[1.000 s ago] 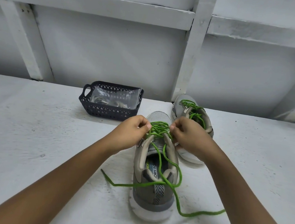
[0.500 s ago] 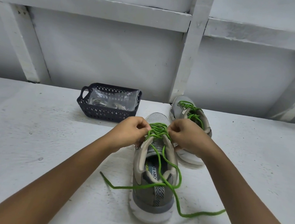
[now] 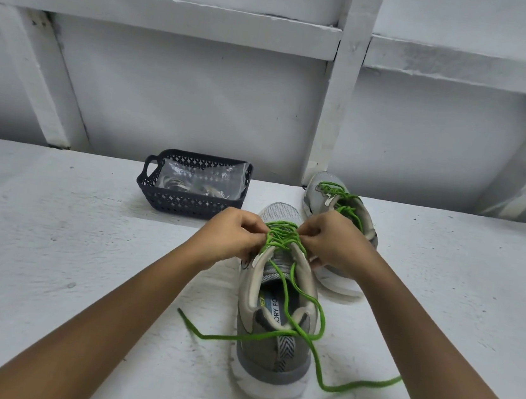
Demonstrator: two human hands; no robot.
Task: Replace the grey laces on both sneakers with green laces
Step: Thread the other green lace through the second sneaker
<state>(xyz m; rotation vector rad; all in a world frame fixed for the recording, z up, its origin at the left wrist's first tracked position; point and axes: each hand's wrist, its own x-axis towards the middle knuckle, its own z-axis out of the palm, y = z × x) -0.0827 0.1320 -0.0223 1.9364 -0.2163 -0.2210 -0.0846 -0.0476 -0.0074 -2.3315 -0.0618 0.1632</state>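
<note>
Far sneaker (image 3: 325,191) partly behind right hand (image 3: 332,245)

The back edge of the white surface (image 3: 51,239) is blocked by a black basket (image 3: 184,204) and a sneaker (image 3: 324,190); open room is left along both side edges.

The near sneaker (image 3: 255,347) is grey with a beige collar (image 3: 307,279), a white sole (image 3: 268,390) and a black-and-white chevron heel tab (image 3: 285,349); its lace (image 3: 278,239) is bright green. Behind it, the second sneaker (image 3: 323,186) is paler grey; the basket (image 3: 188,202) is dark, diamond-latticed.
</note>
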